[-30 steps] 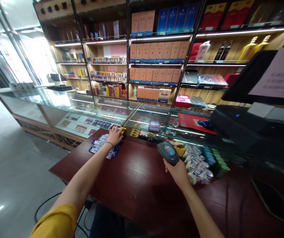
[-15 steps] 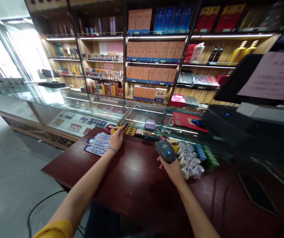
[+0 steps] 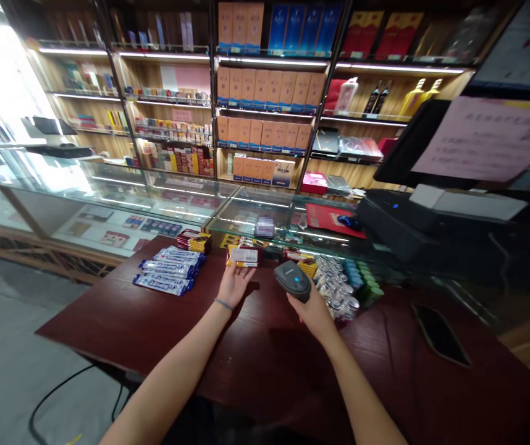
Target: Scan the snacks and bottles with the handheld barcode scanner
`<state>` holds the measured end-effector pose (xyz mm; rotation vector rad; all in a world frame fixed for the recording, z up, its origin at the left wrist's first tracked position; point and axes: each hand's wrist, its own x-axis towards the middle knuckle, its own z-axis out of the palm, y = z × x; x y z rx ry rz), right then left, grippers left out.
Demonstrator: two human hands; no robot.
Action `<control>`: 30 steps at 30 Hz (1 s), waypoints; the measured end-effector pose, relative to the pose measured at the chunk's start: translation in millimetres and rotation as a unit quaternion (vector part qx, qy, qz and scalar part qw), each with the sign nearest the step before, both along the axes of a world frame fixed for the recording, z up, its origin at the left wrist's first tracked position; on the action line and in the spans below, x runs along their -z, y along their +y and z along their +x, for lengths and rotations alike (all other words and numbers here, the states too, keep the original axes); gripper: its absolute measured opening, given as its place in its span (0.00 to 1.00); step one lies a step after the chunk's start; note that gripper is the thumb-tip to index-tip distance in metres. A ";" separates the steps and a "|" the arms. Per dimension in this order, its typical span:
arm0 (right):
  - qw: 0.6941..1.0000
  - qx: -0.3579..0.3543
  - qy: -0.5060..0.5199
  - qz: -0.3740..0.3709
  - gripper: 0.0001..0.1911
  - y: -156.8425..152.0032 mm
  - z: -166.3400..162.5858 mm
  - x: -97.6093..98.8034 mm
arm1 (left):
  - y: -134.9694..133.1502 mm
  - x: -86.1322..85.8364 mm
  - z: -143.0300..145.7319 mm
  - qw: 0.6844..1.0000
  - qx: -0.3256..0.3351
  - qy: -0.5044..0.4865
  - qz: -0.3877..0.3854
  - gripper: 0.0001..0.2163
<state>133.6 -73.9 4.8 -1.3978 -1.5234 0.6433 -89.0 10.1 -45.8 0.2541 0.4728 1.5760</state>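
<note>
Pinching the flat red-and-yellow packet [image 3: 245,254] crosswise, your left hand [image 3: 232,288] sits left of the dark-grey plastic scanner [image 3: 290,277] your right hand [image 3: 315,311] grips.

Your left arm [image 3: 186,364] stretches forward and inward, bare and slanting to the right, leading to a left hand [image 3: 235,285] turned palm up, with the thumb pointing ahead and the fingers [image 3: 248,274] angled off to the right in a light pinch. Your right arm [image 3: 355,380], also bare, slants inward to the left, and the right hand [image 3: 314,309] at its end is curled in a grip, its fingers partly hidden. Your two hands stay apart, the right slightly lower in view.
</note>
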 end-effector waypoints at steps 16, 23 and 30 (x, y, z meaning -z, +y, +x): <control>0.996 -0.064 -0.063 -0.026 0.22 -2.3 -6.6 5.8 | 0.1 0.4 -4.7 1.000 0.012 0.026 0.011 0.10; 0.999 -0.044 -0.010 -0.017 0.22 -5.4 -4.0 -6.2 | -2.9 -2.4 -3.3 0.995 0.015 0.091 0.039 0.13; 0.993 -0.008 0.110 -0.030 0.24 -11.2 6.1 -29.0 | 1.4 -10.2 5.0 0.975 -0.007 0.211 0.063 0.15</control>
